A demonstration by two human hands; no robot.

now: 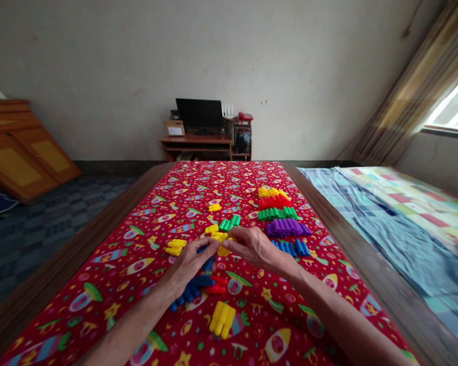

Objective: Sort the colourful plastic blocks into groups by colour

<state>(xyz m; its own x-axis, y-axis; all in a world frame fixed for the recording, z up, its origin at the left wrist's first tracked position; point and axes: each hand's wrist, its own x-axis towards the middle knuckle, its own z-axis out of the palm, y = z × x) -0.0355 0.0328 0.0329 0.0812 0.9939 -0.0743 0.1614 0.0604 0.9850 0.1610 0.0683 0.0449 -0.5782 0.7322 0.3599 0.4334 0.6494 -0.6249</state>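
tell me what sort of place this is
Most likely a room in a home, perhaps a bedroom: a patchwork cover is spread out at the right like bedding, a monitor stands on a small desk by the far wall, and a long curtain hangs beside the window.

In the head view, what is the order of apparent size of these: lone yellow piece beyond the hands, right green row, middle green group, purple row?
Largest to smallest, by appearance only:
1. Purple row
2. Right green row
3. Middle green group
4. Lone yellow piece

Yellow pieces (223, 250) partly behind hands (253, 245)
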